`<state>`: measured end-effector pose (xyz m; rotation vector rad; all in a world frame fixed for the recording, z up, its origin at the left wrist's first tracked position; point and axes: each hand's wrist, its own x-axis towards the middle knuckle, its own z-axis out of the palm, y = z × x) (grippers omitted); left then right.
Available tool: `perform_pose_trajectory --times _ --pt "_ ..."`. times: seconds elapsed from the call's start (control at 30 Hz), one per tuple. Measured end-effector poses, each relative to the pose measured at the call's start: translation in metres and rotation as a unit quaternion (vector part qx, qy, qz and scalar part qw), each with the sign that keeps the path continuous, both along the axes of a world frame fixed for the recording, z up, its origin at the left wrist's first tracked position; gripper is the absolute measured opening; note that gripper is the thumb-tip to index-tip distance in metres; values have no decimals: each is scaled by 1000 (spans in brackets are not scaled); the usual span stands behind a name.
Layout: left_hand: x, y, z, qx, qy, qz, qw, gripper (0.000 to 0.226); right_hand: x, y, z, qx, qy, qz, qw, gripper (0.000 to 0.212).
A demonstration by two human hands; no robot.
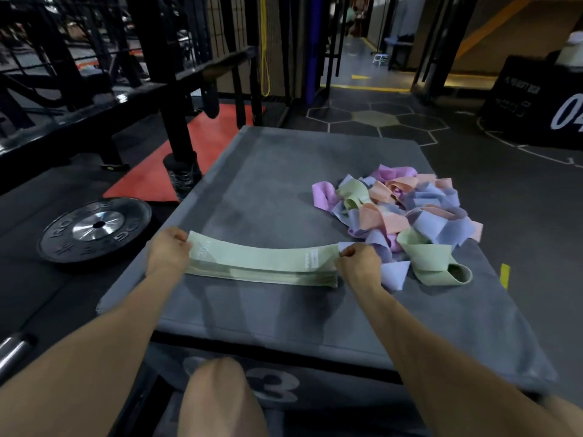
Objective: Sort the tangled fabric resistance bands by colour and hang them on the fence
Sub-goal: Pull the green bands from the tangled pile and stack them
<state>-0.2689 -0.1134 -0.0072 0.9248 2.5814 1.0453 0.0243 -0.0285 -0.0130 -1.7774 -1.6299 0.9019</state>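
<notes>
A flat stack of light green bands [262,266] lies across the grey padded box top [268,171]. My left hand [168,250] pinches the left end of the top green band, and my right hand [358,263] pinches its right end, holding it stretched over the stack. To the right sits a tangled heap of bands [407,206] in pink, peach, lavender and green. A loose green band [435,261] lies at the heap's near edge. The black metal fence [151,86] stands at the left behind the box.
A black weight plate [94,228] lies on the floor at the left, with a barbell end [14,351] near the lower left. Another black box marked with a number [536,99] stands at the far right. My knee [217,402] shows below the box's front edge.
</notes>
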Motion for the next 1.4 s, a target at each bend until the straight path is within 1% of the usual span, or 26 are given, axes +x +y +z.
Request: perform_pose_trajectory --times 0.13,0.27,0.33,0.47,0.67,0.8,0.93,1.03,1.2,1.3,1.37,1.4 --pt "-10 1 -12 -28 -4 2 1000 11 -3 6 -8 -26 -10 -2 1000 17" --pt "-15 1 -15 -44 -21 12 999 8 -6 9 -4 -33 -97 16 995 19" --pt "-17 2 -13 -41 -17 14 999 6 -11 9 0 -27 -118 18 993 20" --pt "-19 0 -11 -62 -5 21 998 11 -16 5 -1 -24 -105 16 994 17" --pt "-14 -4 -16 -65 -37 22 997 18 -7 -1 -8 -22 -104 4 994 17" --pt "-16 -6 -21 -60 -59 28 996 21 -9 -5 -11 -32 -83 -5 996 14" --pt "-19 -5 -23 -53 -78 10 996 15 -8 -5 -11 -33 -78 -1 996 18" --pt "-18 -2 -24 -46 -87 9 995 13 -8 -3 -10 -31 -69 -10 997 17" --pt "-21 -1 -31 -46 -97 18 994 10 -6 -4 -15 -31 -87 -12 996 17" --pt "-21 1 -33 -41 -83 31 995 20 -8 -2 -17 -6 -88 -8 996 19" --pt "-16 1 -31 -43 -38 17 998 21 -9 -1 -19 18 -110 17 994 18" --pt "-14 1 -31 -49 -2 -2 999 17 -10 -1 -20 32 -124 34 991 18"
